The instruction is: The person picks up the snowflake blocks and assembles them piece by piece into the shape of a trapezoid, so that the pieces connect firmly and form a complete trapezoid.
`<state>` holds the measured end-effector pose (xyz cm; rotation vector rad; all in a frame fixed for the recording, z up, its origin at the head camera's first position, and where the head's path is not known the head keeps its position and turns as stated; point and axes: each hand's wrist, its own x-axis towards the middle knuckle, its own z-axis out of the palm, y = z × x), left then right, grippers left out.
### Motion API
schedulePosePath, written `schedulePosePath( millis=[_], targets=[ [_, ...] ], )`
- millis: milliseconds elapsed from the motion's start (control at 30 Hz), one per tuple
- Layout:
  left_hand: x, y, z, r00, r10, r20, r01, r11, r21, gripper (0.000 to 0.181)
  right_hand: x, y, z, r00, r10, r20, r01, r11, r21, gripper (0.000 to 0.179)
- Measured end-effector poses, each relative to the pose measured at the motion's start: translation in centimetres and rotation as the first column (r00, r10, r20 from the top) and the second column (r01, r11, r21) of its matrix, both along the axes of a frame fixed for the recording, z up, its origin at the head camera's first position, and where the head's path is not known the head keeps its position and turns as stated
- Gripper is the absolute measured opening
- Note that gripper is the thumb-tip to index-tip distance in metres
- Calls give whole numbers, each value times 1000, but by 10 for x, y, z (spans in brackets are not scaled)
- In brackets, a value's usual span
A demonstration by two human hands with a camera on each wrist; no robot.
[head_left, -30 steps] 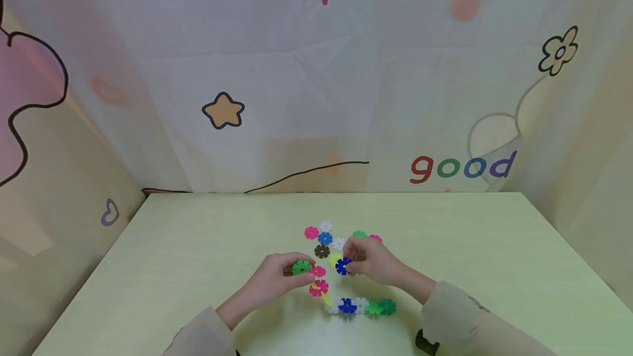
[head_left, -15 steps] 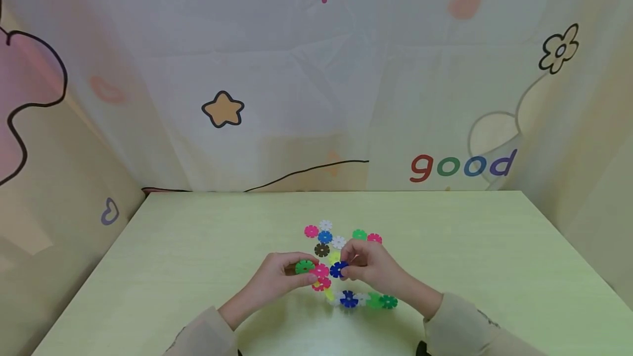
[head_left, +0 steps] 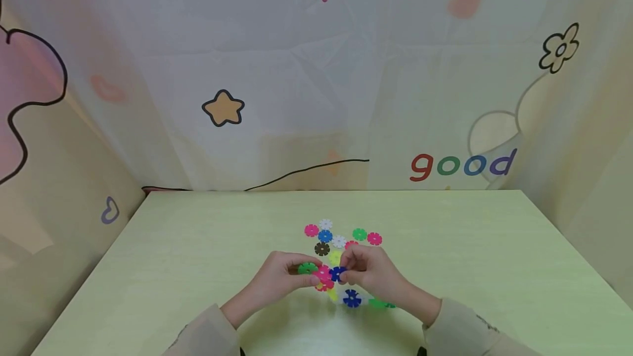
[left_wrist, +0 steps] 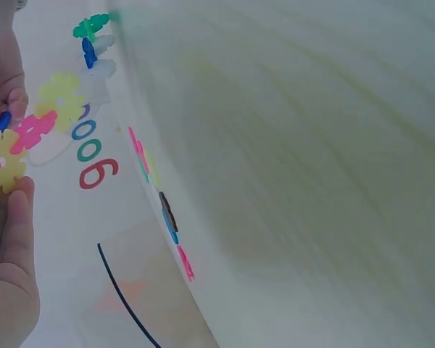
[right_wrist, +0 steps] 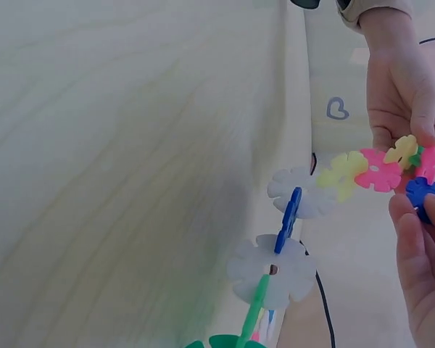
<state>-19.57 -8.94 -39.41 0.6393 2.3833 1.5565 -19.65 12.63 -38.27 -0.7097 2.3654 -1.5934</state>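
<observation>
Near the table's middle, my left hand [head_left: 282,274] grips a chain of snowflake-shaped plastic discs by its green disc [head_left: 306,268] and pink disc [head_left: 324,272]. Between thumb and fingers, my right hand [head_left: 372,269] pinches a dark blue snowflake disc [head_left: 338,274], its edge against the pink one. Whether the two slots interlock I cannot tell. From my left hand the chain hangs off to the right above the table: a yellow disc [right_wrist: 342,175], a white disc [right_wrist: 272,270], another dark blue disc [head_left: 352,298] and green ones at the end. My right fingers hide part of the joint.
Several loose discs lie flat beyond my hands, among them a brown disc [head_left: 322,249], a blue disc [head_left: 325,236], a white disc [head_left: 325,224] and a pink disc [head_left: 375,239]. A printed curtain [head_left: 277,70] stands behind the pale table [head_left: 198,224].
My right hand has moved slightly left and down, bringing the dark blue disc up to the pink one. The chain has shifted a little to the right, with my left hand still gripping it.
</observation>
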Motion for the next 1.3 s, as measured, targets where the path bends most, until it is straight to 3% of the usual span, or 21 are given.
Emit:
schedulePosePath(
  millis=[367, 633, 800, 1033, 1300],
  targets=[
    [1, 5, 5, 996, -18, -93, 10, 996, -84, 30, 3, -3, 8, 999, -12, -48, 13, 1000, 13, 6],
    [-1, 5, 3, 985, -75, -158, 53, 989, -141, 42, 0, -8, 7, 997, -26, -70, 26, 1000, 12, 10],
    [-1, 8, 2, 987, -77, -141, 61, 991, -118, 44, -1, -10, 6, 998, -24, -66, 25, 999, 21, 11],
    [-1, 2, 6, 993, -95, -76, 84, 987, -134, 42, -7, -3, 10, 999, 39, -30, -37, 997, 73, 13],
    [-8, -16, 9, 988, -136, -67, 121, 975, -187, 40, -42, 16, 5, 999, -29, -14, 31, 984, 174, 16]
  ],
)
